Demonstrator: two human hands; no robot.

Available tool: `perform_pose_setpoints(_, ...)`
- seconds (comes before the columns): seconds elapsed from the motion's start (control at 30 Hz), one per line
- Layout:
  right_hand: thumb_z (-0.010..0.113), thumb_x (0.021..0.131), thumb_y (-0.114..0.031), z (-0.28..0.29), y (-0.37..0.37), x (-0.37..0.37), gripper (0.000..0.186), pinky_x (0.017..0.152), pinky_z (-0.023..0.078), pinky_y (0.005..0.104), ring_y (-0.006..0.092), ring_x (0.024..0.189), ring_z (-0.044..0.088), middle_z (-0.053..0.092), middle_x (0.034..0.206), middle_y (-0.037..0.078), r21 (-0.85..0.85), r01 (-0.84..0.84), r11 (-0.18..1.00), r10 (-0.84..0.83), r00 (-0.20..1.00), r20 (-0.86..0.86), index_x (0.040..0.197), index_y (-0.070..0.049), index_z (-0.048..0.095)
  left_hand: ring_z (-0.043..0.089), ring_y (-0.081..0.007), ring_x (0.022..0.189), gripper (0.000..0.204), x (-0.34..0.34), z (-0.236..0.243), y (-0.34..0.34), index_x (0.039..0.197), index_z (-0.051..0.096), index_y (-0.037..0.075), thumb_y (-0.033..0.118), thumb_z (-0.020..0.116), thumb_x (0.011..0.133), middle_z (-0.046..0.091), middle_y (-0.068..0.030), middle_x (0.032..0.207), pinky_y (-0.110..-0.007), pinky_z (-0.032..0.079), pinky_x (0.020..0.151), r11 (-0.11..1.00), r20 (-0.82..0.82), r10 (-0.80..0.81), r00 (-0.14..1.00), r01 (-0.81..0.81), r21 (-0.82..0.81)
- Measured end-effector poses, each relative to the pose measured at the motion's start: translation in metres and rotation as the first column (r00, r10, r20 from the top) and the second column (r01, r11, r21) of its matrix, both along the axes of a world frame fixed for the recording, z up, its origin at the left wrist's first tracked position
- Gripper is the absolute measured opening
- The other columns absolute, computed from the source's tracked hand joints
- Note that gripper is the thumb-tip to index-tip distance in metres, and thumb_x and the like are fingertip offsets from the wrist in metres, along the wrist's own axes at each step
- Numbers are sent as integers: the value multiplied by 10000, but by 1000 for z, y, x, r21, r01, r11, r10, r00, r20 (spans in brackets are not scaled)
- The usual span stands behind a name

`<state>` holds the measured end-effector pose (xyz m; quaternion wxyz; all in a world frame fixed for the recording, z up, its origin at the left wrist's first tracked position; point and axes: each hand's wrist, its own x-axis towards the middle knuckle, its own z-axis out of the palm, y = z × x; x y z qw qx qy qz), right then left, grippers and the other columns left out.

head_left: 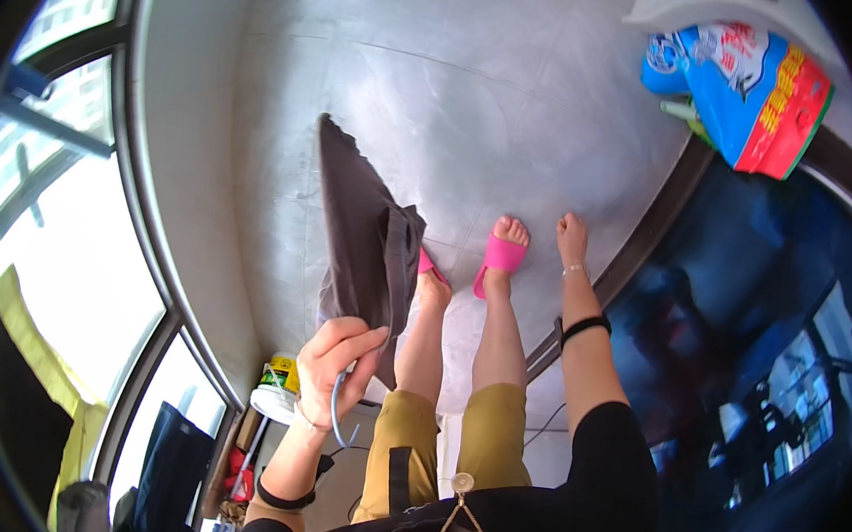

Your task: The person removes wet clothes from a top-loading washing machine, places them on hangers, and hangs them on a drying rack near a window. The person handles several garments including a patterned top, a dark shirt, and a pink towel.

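A person's left hand (338, 359) is clamped on a dark grey garment (364, 237) and a thin wire hanger (337, 408), the cloth hanging unhung above the pale tiled floor (477, 102), while the right hand (573, 239) dangles empty, fingers loose.

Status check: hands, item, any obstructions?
Left hand shut on grey garment with hanger. Right hand empty, hanging at side. Nothing blocking.
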<state>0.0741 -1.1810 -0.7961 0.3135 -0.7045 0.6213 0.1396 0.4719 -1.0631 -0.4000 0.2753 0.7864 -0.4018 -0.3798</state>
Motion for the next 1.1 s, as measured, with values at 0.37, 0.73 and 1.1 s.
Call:
perform_pose_setpoints(0.37, 625, 911, -68, 344, -62, 194, 223, 609, 574, 277, 160, 753, 690, 682, 924, 109, 438, 259, 861, -500, 591, 633, 1109, 15, 566, 615, -190, 671, 248, 35, 168, -13, 962, 710, 45, -62, 723, 738, 606, -82, 866, -289, 498, 606, 980, 84, 115, 990, -100, -172)
perform_pose_setpoints(0.73, 663, 899, -88, 767, -40, 291, 223, 801, 571, 326, 231, 940, 682, 673, 1052, 155, -1, -283, 959, 61, 203, 977, 1079, 34, 610, 653, -306, 801, 165, 61, 404, 21, 910, 667, 37, 20, 724, 756, 642, -94, 898, -361, 528, 681, 930, 205, 82, 975, -1, -367)
perform_pose_setpoints(1.1, 717, 825, -94, 909, 28, 319, 272, 967, 494, 452, 348, 1108, 633, 694, 1070, 173, -406, -569, 715, 287, -290, 913, 1069, -30, 616, 638, -280, 758, 203, 56, 574, 99, 866, 633, 33, -48, 701, 693, 632, -103, 858, -335, 510, 661, 876, 236, 72, 969, 51, -479)
